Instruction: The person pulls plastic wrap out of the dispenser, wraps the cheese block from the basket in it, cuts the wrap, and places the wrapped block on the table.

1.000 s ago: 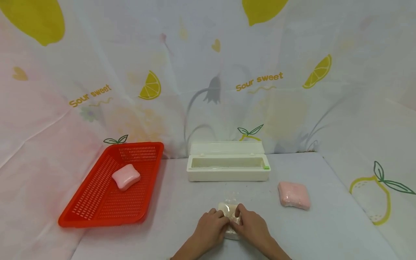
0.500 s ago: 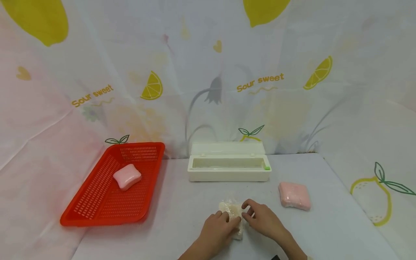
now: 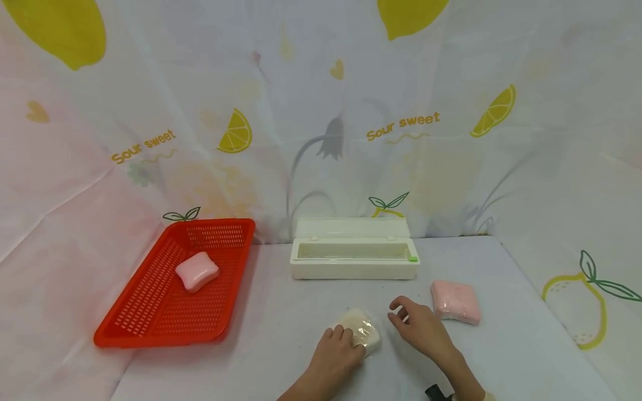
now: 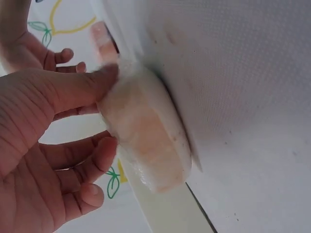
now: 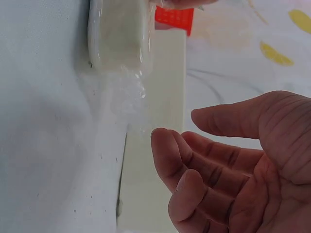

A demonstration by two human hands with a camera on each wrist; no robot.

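Note:
A cream-white bar of soap (image 3: 365, 332), wrapped in clear film, is at the front middle of the table. My left hand (image 3: 335, 356) holds it by its near left side. In the left wrist view the thumb presses the top end of the soap (image 4: 146, 131) and the fingers curl along its side. My right hand (image 3: 418, 328) is off to the right of the soap, fingers loosely bent, with nothing in them. A loose flap of film (image 5: 131, 99) sticks out from the soap's end in the right wrist view.
Behind stands a white cling film dispenser (image 3: 355, 271) with its lid up and a green slider at its right end. A pink wrapped soap (image 3: 455, 302) lies at right. The red basket (image 3: 228, 312) at left holds another pink soap (image 3: 197, 272).
My right hand has let go of the soap and moved away to the right. The soap has turned and tilted under my left hand, which stays on it.

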